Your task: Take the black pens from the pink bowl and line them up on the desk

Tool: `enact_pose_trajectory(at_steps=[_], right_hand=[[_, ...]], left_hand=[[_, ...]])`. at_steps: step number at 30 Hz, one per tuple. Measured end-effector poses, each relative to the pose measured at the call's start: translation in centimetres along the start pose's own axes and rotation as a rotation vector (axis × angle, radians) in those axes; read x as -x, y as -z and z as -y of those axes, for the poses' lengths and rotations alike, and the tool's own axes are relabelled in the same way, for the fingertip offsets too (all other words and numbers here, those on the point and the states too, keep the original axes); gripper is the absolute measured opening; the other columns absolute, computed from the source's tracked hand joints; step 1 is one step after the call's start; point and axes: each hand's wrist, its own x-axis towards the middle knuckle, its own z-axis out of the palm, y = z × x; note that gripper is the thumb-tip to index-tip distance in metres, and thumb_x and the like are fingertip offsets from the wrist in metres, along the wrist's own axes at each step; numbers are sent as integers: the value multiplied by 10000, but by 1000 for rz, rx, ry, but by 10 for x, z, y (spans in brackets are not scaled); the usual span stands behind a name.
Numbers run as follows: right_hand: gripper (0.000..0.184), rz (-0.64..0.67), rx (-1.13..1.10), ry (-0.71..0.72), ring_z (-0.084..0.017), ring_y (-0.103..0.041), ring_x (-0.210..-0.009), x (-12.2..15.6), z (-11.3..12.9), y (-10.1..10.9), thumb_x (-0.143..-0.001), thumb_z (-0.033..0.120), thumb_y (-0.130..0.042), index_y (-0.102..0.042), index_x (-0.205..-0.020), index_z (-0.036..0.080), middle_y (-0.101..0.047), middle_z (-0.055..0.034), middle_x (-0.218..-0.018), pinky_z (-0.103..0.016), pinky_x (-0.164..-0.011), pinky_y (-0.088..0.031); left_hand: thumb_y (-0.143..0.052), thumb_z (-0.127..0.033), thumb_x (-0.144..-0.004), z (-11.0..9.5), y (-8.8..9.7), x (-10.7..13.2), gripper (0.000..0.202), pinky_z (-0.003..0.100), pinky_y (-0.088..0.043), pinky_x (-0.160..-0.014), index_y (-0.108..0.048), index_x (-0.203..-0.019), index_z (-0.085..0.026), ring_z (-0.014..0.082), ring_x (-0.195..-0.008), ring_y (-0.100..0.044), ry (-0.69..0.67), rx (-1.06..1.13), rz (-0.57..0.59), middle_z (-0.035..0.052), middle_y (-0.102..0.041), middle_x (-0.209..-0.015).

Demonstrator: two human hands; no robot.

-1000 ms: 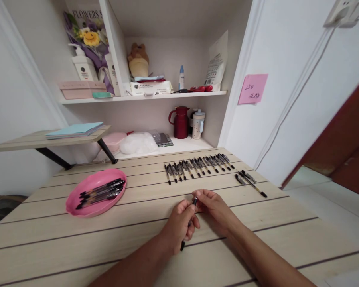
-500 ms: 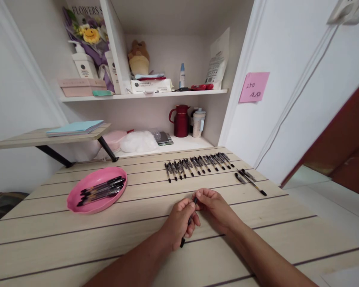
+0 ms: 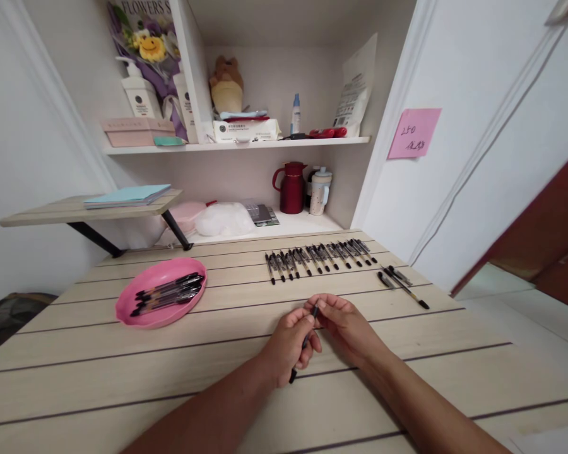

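Observation:
My left hand (image 3: pixel 289 343) is closed around the barrel of a black pen (image 3: pixel 294 372), held just above the wooden table (image 3: pixel 123 378). My right hand (image 3: pixel 346 325) pinches the pen's upper end with its fingertips. Behind the hands lies a row of several black pens (image 3: pixel 319 258) side by side. A pink plate (image 3: pixel 158 312) on the left holds several more pens (image 3: pixel 169 293).
To the right lie loose pen parts (image 3: pixel 400 284) near the table edge. Behind the table an alcove shelf holds a red jug (image 3: pixel 293 187), a white cup (image 3: pixel 319 190) and a plastic bag (image 3: pixel 224 221). A small raised shelf with a notebook (image 3: pixel 127 195) stands at left.
Both hands stay together on the pen with little motion. The view has shifted slightly, so everything sits a bit more to the right.

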Motion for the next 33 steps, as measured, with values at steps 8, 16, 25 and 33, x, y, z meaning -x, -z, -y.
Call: enact_pose_trajectory(at_steps=[8, 16, 25, 33], right_hand=[[260, 36, -6, -54, -111, -485, -471, -2, -4, -1, -659, 413, -666, -592, -686, 165, -571, 0, -574, -246, -453, -356], [200, 20, -72, 20, -95, -472, -558, -4, -4, 0, -644, 352, -693, -638, -700, 169, -613, -28, -727, -242, -532, -384], [251, 31, -28, -26, -95, -451, -375, -9, 1, 2, -710, 408, -620, -604, -739, 159, -552, 15, -522, -239, -389, -340], [192, -139, -202, 136, -115, -615, -670, -18, 33, 27, -643, 298, -704, -628, -774, 179, -655, -10, -758, -213, -564, -491]], left_hand=[[-498, -473, -747, 1, 0, 1, 310, 151, -133, -293, -433, -826, -180, 8, -255, -288, -4, 18, -12, -63, -515, -510], [-480, -476, -762, 1, 4, -3, 303, 152, -132, -301, -438, -832, -184, 11, -271, -282, -13, 33, 34, -56, -507, -520], [-458, -413, -783, -10, -10, -12, 231, 145, -129, -314, -439, -800, -183, 8, -286, -263, 7, 28, -47, -51, -489, -526], [-542, -330, -747, -22, -21, -29, 186, 121, -75, -352, -467, -816, -174, -10, -328, -230, 201, 274, 187, -40, -485, -554]])
